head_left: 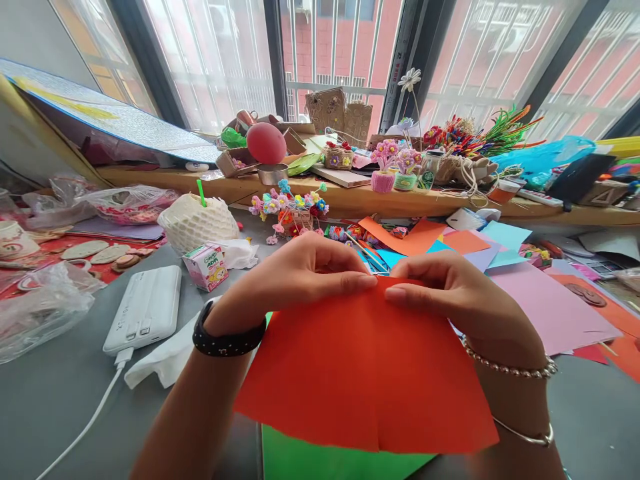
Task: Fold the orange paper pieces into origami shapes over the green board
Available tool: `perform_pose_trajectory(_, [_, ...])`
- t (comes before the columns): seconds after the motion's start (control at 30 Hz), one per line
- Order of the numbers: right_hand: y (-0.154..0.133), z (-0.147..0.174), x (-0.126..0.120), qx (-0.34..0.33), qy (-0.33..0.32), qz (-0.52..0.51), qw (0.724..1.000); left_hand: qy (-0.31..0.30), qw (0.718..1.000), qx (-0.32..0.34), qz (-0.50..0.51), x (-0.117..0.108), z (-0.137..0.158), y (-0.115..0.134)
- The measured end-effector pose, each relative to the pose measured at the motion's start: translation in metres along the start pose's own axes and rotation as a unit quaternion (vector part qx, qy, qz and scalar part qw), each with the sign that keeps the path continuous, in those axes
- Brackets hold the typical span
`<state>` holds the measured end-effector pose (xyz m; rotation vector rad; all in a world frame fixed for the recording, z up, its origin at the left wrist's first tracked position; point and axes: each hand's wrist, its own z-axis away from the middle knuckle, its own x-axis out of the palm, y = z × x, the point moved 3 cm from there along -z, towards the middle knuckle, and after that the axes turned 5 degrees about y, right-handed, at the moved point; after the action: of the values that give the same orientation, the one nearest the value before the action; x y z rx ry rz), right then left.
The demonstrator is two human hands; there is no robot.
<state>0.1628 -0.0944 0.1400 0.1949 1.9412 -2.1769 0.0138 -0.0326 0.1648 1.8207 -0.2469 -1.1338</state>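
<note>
A sheet of orange-red paper (pixel 370 373) hangs between my two hands, with a vertical crease down its middle and a curved, uneven lower edge. My left hand (pixel 310 270) pinches its top edge between thumb and fingers, just left of the crease. Right of the crease, my right hand (pixel 445 283) pinches the same edge; the two thumb tips nearly meet. Below the held sheet, green paper (pixel 310 457) lies on the grey table, partly hidden by it.
On the left are a white power bank (pixel 145 310) with a cable, a small pink box (pixel 206 267) and a foam-netted fruit (pixel 200 223) with a green straw. Coloured paper sheets (pixel 540 303) spread to the right. Behind, a wooden ledge (pixel 320 193) carries crochet flowers and a pink balloon (pixel 267 143).
</note>
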Motion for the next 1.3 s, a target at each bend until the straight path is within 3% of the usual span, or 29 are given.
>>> perform_pose_trajectory(0.3, [-0.005, 0.009, 0.005, 0.012, 0.011, -0.018, 1.000, -0.020, 0.998, -0.006, 0.056, 0.003, 0.009, 0.004])
perform_pose_trajectory(0.9, [-0.005, 0.006, 0.004, -0.007, 0.010, -0.054, 0.998, 0.038, 0.999, -0.009, 0.018, 0.000, 0.011, 0.005])
perform_pose_trajectory(1.0, [-0.005, 0.006, 0.004, -0.017, 0.000, -0.019, 1.000, 0.012, 1.000, 0.006, 0.008, -0.001, 0.010, 0.005])
perform_pose_trajectory(1.1, [-0.007, 0.006, 0.004, -0.033, -0.013, 0.031, 0.999, -0.060, 0.998, 0.017, -0.017, -0.002, 0.007, 0.000])
perform_pose_trajectory(1.2, [-0.007, 0.004, 0.002, -0.051, -0.032, 0.078, 0.995, -0.131, 0.990, 0.003, -0.041, -0.003, 0.004, -0.010])
perform_pose_trajectory(1.3, [-0.004, 0.002, -0.003, -0.071, -0.072, 0.125, 0.987, -0.150, 0.988, -0.022, -0.038, -0.005, 0.004, -0.017])
